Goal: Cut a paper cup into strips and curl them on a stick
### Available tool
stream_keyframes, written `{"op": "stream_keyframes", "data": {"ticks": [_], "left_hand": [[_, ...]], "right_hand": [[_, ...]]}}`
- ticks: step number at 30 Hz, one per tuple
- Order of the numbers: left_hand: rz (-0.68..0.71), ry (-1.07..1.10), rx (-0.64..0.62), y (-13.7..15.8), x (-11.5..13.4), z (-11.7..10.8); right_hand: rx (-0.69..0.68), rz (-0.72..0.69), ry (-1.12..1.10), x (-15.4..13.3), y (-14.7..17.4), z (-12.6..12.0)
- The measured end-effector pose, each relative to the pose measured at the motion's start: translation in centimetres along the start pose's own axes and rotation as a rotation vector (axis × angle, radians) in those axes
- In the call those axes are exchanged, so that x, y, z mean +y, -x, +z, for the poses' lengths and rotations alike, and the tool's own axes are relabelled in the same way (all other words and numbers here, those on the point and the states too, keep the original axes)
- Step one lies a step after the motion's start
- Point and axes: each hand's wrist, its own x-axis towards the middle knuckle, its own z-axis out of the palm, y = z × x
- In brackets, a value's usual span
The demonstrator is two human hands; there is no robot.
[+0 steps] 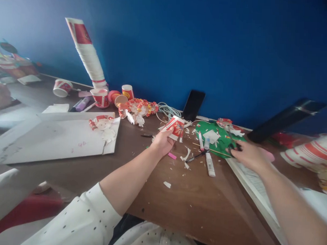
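Observation:
My left hand (162, 142) is closed around a red and white paper cup (178, 125), held above the middle of the table. To the right, my right hand (245, 154) has its fingers at the black handles of a pair of scissors (235, 148), over the edge of a green mat (201, 128). On the mat lie paper scraps and a thin wooden stick (218, 152). A white glue tube (210, 165) rests just in front of it. Cut paper bits (187, 153) and a pink piece (172, 156) are scattered beneath my left hand.
A tall leaning stack of paper cups (90, 59) stands at the back left, near cut-up cups (138, 109). A white board (58, 136) covers the left side. A phone (194, 104) leans against the blue wall. Another person's hand (0, 95) shows at far left.

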Motion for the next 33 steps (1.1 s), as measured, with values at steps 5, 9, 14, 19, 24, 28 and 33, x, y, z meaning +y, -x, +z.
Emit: {"op": "stream_keyframes", "data": {"ticks": [5,9,14,19,24,28,33], "left_hand": [[0.003,-0.015,-0.006,-0.1,-0.4,-0.3],[0.005,-0.006,0.022,0.0,-0.4,-0.3],[0.035,0.020,0.012,-0.2,0.8,-0.3],[0.036,0.086,-0.025,-0.6,2.0,-0.8],[0.056,0.098,-0.004,-1.0,2.7,-0.8],[0.261,0.141,0.009,-0.6,6.4,0.0],[0.499,0.131,-0.002,1.2,11.6,1.0]], "right_hand": [[-0.081,0.074,0.390,0.4,0.7,0.9],[-0.257,0.072,0.442,0.0,0.3,-0.2],[-0.203,-0.040,0.347,-0.1,-1.0,-1.4],[-0.137,-0.171,0.077,-3.1,-0.2,-0.2],[-0.292,-0.306,-0.005,-7.8,2.3,1.1],[-0.291,-0.311,-0.046,-9.7,3.3,1.7],[-0.357,-0.334,-0.116,-10.9,3.4,2.2]]}}
